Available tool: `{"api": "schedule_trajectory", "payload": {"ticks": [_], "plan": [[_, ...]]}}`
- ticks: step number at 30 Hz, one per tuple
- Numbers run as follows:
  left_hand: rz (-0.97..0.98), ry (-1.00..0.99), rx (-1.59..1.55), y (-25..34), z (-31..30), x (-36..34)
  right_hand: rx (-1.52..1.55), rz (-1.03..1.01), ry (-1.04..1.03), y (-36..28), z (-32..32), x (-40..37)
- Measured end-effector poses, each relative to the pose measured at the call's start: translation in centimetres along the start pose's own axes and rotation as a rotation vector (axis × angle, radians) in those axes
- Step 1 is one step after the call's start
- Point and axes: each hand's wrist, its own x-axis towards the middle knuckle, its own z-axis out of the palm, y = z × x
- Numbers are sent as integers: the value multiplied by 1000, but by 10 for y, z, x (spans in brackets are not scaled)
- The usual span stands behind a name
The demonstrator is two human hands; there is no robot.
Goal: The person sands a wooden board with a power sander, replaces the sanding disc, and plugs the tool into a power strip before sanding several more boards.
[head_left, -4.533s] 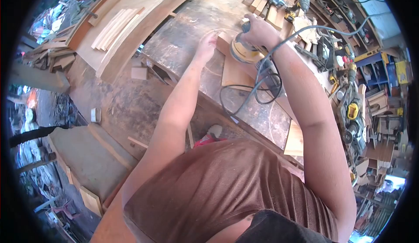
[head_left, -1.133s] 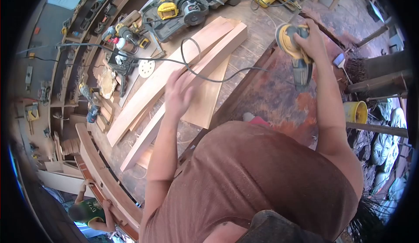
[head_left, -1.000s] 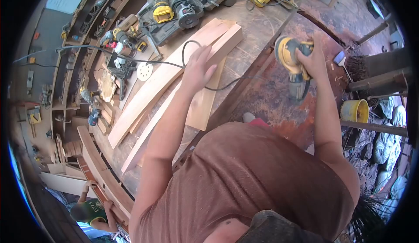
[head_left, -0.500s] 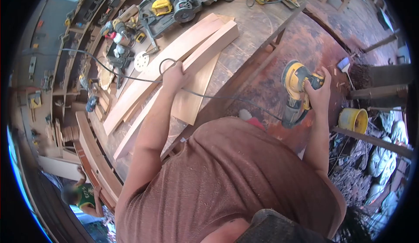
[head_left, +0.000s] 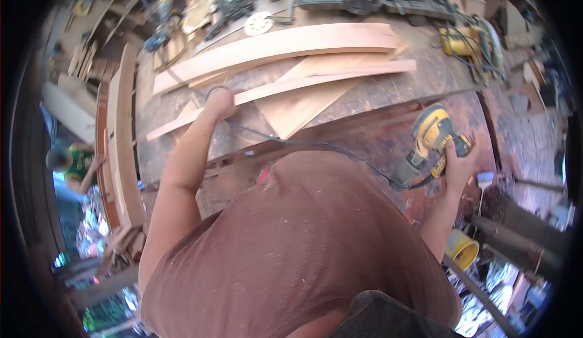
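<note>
My right hand (head_left: 460, 161) grips a yellow and black random orbital sander (head_left: 432, 128), held up over the lower bench surface with its round pad facing away from me. A dark power cord (head_left: 328, 145) runs from the sander across to my left hand (head_left: 220, 103). That hand is closed around the cord and rests against the narrow wooden board (head_left: 316, 78); whether its fingers also grip the board is hidden. Beyond it lies a thicker wooden board (head_left: 291, 45). A flat, pale wood panel (head_left: 297, 112) sits partly beneath the narrow board.
Along the bench's far side are an angle grinder (head_left: 359, 1), a perforated sanding disc (head_left: 259, 23) and a yellow corded power tool (head_left: 461, 43). A brush (head_left: 484, 179) and yellow bucket (head_left: 463, 248) are at right. Another person (head_left: 79, 165) is at far left beside long planks (head_left: 124, 131).
The view has turned, swinging the bench round. The near board has separated from the thicker one, leaving a wider gap. My right hand still holds the sander; the left still has the cord.
</note>
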Motion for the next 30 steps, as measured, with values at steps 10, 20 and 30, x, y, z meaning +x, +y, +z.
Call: {"api": "schedule_trajectory", "payload": {"ticks": [10, 20, 30], "plan": [[-56, 518, 28, 2, 59, -32, -131, -167, -105, 29, 3, 26], [-189, 281, 4, 15, 63, -32, -97, -139, -106, 10, 9, 28], [-347, 70, -295, 9, 29, -31, -70, -181, -105, -11, 18, 31]]}}
